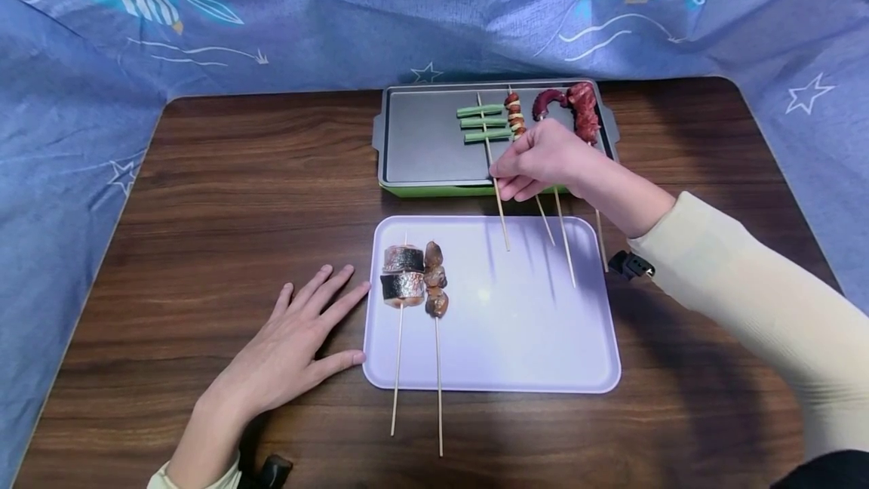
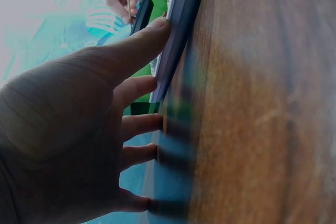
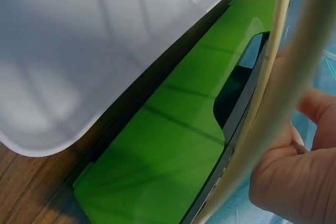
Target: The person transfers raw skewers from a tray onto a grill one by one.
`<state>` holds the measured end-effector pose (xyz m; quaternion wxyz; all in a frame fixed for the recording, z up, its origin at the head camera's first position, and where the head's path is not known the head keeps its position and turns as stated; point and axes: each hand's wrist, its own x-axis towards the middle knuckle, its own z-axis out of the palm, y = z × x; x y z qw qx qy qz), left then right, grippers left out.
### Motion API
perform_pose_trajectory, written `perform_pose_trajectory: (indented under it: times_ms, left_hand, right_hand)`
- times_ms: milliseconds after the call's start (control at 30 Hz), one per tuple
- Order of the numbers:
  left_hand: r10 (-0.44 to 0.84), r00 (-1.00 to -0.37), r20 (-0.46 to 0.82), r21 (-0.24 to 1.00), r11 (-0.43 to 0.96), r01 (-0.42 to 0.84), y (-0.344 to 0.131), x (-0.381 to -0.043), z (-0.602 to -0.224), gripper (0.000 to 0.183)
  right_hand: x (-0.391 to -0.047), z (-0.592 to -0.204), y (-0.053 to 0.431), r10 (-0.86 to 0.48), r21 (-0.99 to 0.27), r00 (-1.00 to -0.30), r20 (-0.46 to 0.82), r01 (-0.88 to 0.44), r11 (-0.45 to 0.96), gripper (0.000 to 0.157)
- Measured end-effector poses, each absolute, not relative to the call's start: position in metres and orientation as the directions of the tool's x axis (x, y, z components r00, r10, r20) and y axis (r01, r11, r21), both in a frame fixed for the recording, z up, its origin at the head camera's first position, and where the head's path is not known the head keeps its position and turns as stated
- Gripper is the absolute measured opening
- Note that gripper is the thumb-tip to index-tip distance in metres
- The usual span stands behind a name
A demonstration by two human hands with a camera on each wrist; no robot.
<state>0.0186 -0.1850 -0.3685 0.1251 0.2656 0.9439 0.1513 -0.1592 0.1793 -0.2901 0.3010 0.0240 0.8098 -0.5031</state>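
My right hand (image 1: 546, 158) pinches the wooden stick of a skewer of green vegetable sticks (image 1: 483, 124), whose green end is over the grey grill plate (image 1: 421, 143). Right of it on the plate lie a red-and-pale sausage-like skewer (image 1: 514, 113), a purple octopus tentacle skewer (image 1: 548, 100) and a red meat skewer (image 1: 582, 108). Fingers spread, my left hand (image 1: 288, 349) rests on the table, thumb and fingertips at the left rim of a white tray (image 1: 523, 353). The tray bears a fish skewer (image 1: 403, 287) and a brown meat skewer (image 1: 435, 278).
The grill plate sits on a green base (image 3: 157, 124) behind the tray. Several sticks overhang its front edge above the tray. The wooden table (image 1: 258, 187) extends on both sides, with a blue patterned cloth (image 1: 326, 21) behind it.
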Motion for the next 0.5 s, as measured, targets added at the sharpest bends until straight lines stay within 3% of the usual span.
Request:
perform_pose_trajectory:
  times_ms: [500]
  left_hand:
    - [0.536, -0.830, -0.156, 0.358, 0.814, 0.458, -0.1858, 0.0190, -0.3692, 0.082]
  right_hand:
    - [-0.1566, -0.2873, 0.1719, -0.252, -0.743, -0.858, -0.447, 0.200, 0.638, 0.022]
